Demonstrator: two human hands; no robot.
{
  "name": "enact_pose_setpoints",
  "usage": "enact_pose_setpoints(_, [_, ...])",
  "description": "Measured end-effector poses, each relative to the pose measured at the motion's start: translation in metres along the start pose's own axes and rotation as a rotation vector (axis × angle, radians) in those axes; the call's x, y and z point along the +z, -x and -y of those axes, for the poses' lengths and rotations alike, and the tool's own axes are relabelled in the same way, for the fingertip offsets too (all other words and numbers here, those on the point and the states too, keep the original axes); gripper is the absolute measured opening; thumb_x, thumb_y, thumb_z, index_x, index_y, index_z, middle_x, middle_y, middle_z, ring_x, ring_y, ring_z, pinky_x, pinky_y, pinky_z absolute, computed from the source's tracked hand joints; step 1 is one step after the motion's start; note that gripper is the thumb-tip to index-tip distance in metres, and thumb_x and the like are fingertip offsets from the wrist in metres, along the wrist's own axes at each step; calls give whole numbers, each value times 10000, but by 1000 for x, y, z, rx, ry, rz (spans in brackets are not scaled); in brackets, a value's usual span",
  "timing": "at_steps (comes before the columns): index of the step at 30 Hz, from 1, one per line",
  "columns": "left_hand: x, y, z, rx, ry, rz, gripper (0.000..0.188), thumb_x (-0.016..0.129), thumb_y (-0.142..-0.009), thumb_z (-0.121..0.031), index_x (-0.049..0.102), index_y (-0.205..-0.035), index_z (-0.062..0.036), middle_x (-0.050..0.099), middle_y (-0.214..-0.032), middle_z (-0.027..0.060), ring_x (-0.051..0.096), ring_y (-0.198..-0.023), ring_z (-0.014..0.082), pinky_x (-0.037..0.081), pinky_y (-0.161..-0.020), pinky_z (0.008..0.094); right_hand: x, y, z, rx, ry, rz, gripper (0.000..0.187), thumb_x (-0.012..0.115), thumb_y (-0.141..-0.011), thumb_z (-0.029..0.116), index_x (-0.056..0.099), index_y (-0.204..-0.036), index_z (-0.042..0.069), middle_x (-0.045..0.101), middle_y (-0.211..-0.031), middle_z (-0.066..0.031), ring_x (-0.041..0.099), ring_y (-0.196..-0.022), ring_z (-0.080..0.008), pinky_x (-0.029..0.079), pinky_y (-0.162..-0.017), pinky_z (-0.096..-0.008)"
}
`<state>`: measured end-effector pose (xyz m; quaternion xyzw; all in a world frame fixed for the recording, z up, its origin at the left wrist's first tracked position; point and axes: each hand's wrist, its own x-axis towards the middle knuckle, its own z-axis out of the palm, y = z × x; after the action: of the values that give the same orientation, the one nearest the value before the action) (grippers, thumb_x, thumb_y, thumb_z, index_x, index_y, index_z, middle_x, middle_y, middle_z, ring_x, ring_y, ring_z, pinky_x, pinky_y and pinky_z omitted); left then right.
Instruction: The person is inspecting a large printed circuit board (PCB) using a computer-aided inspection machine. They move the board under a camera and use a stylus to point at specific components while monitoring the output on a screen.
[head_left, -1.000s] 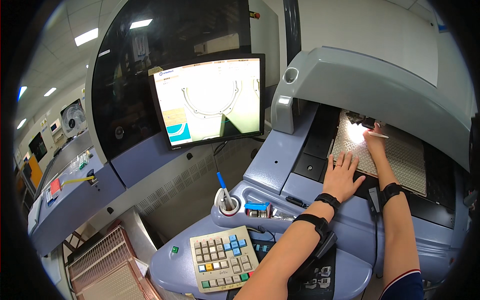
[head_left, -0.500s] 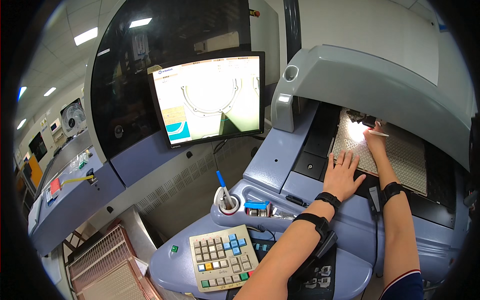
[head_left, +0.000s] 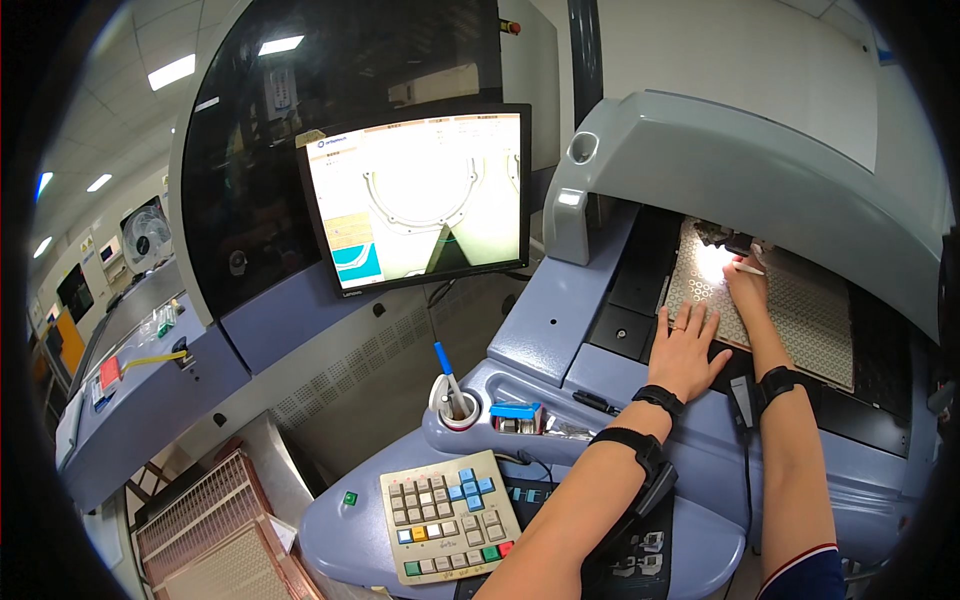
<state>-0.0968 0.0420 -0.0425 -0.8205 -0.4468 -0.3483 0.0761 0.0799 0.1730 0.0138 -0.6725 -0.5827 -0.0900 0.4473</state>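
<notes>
My right hand point(head_left: 747, 285) reaches under the grey machine hood and grips a slim white pen-shaped tool point(head_left: 746, 269). Its tip lies near a bright light, at a flat panel point(head_left: 815, 330) covered in rows of small ring-like outlines. My left hand point(head_left: 685, 350) rests spread out at the panel's near left edge, holding nothing. On the monitor point(head_left: 420, 200), a magnified ring-shaped part shows with a dark pointed shape point(head_left: 447, 250) touching its lower edge.
The grey hood point(head_left: 740, 150) arches over the panel. A keypad point(head_left: 448, 515) with coloured keys sits below my left forearm. Beside it, a holder cup point(head_left: 458, 412) contains a blue-capped pen and a white-handled tool. Copper-edged panels point(head_left: 215, 530) are stacked at lower left.
My right hand has shifted slightly left and the white tool has turned in its grip. On the monitor, the dark pointed shape has changed outline. My left hand stays put.
</notes>
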Motion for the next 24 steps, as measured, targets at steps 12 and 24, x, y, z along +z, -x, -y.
enact_pose_setpoints(12, [-1, 0, -3, 1, 3, 4, 629, 398, -949, -524, 403, -1434, -122, 380, -1483, 105, 273, -1409, 273, 154, -1161, 493, 12, -8, -24, -98, -69, -75, 613, 526, -798, 283, 475, -1325, -25, 661, -847, -221, 661, -821, -370, 524, -759, -441])
enact_pose_setpoints(24, [-3, 1, -1, -1, -3, 0, 620, 413, -946, -516, 415, -1424, -122, 385, -1480, 100, 282, -1406, 273, 157, -1161, 495, 6, 8, -10, -138, -227, -196, 599, 498, -841, 278, 447, -1364, -10, 591, -776, -153, 593, -694, -260, 488, -668, -391])
